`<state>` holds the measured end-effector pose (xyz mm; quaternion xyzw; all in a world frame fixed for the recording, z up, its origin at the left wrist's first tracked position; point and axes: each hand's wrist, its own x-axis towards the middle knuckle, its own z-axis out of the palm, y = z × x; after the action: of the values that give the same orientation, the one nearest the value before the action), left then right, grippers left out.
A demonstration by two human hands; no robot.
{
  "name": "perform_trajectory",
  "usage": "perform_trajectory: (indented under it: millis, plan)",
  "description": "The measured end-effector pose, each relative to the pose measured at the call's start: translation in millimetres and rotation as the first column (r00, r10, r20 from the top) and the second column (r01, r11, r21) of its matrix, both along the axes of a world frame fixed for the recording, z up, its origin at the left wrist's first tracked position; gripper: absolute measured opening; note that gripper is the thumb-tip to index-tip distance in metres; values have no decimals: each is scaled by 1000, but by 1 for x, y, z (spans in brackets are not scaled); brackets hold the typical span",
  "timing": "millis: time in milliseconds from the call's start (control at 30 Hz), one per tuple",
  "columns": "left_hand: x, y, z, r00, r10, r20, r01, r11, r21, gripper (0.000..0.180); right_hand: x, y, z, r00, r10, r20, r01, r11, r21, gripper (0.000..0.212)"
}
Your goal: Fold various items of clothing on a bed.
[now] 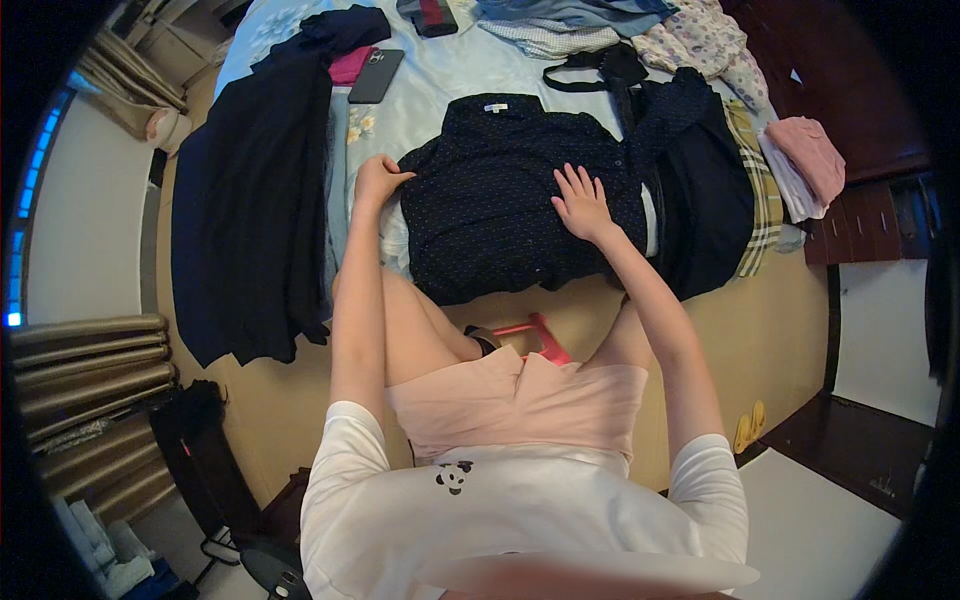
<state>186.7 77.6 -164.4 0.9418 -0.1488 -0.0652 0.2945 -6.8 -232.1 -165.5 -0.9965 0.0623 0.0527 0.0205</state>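
Observation:
A black shirt with small light specks (pixel 500 200) lies spread on the bed, its collar toward the far side. My left hand (pixel 380 182) pinches the shirt's left edge between thumb and fingers. Flat on the right part of the shirt rests my right hand (pixel 582 205), fingers spread. The shirt's right side reaches over toward other dark clothes (pixel 705 200), and I cannot tell exactly where one ends and the other begins.
Long black garments (pixel 250 210) hang over the bed's left edge. A dark phone (pixel 376 77) lies beyond them on the pale bedsheet (pixel 430 75). Folded pink cloth (pixel 808 160) sits at the far right. A pink plastic stool (pixel 545 340) stands below, near my legs.

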Motion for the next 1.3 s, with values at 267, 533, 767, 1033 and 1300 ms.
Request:
perform_trajectory:
  millis: [267, 533, 767, 1033, 1300]
  plan:
    - [4, -3, 5, 939, 344, 9, -342, 937, -65, 21, -1, -5, -1, 1000, -13, -8, 13, 1000, -18, 51]
    - [7, -7, 2, 943, 330, 46, -329, 944, -16, 23, 5, 4, 10, 998, -32, 47, 33, 999, -22, 49]
    - [26, 0, -18, 935, 345, 76, -333, 932, -141, 16, 73, 47, 35, 885, 168, 435, -194, 981, 16, 46]
    - [32, 9, -15, 941, 317, 118, -262, 903, -339, 19, 74, 96, 4, 820, 341, 459, -399, 916, 34, 44]
    - [13, 21, 5, 949, 46, -313, -170, 909, -380, 55, 54, 42, 25, 774, -74, 629, 16, 995, 98, 49]
